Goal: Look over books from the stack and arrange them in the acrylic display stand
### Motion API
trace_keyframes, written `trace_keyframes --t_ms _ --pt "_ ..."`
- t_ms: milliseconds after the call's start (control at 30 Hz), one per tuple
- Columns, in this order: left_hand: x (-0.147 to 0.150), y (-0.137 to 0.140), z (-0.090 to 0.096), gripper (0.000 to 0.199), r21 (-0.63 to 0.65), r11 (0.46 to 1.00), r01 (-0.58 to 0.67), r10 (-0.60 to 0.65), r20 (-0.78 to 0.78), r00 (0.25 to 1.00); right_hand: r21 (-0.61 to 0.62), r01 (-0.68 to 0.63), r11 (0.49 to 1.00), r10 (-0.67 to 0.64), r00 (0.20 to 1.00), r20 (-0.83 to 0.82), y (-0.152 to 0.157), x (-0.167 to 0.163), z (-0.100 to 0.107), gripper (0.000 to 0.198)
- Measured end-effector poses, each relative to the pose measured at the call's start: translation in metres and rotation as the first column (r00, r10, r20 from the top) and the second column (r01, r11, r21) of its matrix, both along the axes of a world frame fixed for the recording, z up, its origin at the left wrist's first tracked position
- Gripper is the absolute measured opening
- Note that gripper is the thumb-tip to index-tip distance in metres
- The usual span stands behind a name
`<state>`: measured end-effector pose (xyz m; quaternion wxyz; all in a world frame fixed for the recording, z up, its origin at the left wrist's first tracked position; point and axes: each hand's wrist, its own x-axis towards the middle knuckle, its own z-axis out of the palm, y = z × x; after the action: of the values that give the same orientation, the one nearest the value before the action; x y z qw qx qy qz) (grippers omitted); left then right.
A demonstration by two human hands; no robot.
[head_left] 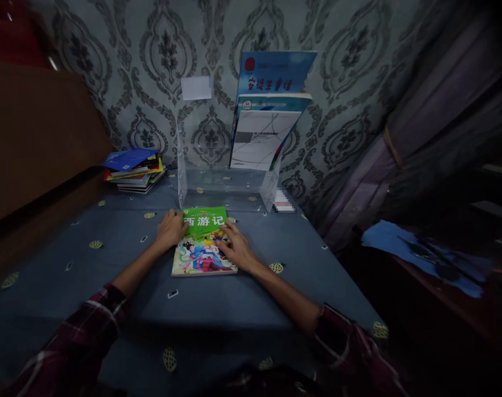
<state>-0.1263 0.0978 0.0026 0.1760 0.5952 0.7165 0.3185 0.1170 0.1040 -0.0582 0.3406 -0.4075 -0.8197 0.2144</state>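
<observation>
"What are the hands doing?"

"The left hand (171,229) is curling over the left edge of a green-topped book (201,237), near its upper corner. The right hand (239,251) is lying over the right edge, its fingers spreading onto the cover."

"Are they clamping it?"

"Both are touching it, but the undersides are staying out of sight, so there's no telling whether either is closing on it."

"And where is the book?"

"It's lying just in front of the clear stand (182,182), cover up, on a blue tablecloth (275,298)."

"Is the stand holding anything?"

"A blue book (275,77) is leaning in its right part, and a white-fronted book (257,143) is standing before that one."

"What about farther out?"

"A stack of books (137,175) is sitting left of the stand. Patterned wallpaper (168,49) is rising behind it. A tied curtain (358,187) is hanging to its right, and a blue cloth (383,242) is lying beyond, well apart from it."
</observation>
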Motion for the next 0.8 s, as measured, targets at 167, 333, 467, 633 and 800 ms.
trace_keyframes --t_ms 167,333,467,633,800 --pt "0.009 -0.001 0.002 0.026 -0.019 0.996 0.092 -0.093 -0.343 0.935 -0.016 0.018 1.0 -0.018 1.0 0.008 -0.002 0.001 0.007 0.049" --pt "0.017 0.005 0.003 0.029 -0.069 0.977 0.204 -0.201 -0.627 0.753 -0.017 0.031 0.999 -0.031 0.999 0.009 -0.005 0.001 0.01 0.049" --pt "0.033 0.015 0.001 0.039 -0.083 0.952 0.294 -0.281 -0.621 0.732 -0.02 0.029 0.999 -0.029 1.0 0.008 -0.006 0.001 0.009 0.048" --pt "0.055 0.031 -0.002 0.051 -0.108 0.882 0.458 -0.426 -0.598 0.678 -0.032 0.027 0.999 -0.027 1.0 0.007 -0.006 0.001 0.008 0.048" --pt "0.062 0.044 -0.006 0.055 -0.106 0.821 0.56 -0.51 -0.576 0.639 -0.03 0.047 0.998 -0.047 0.999 0.011 -0.008 0.003 0.002 0.05"
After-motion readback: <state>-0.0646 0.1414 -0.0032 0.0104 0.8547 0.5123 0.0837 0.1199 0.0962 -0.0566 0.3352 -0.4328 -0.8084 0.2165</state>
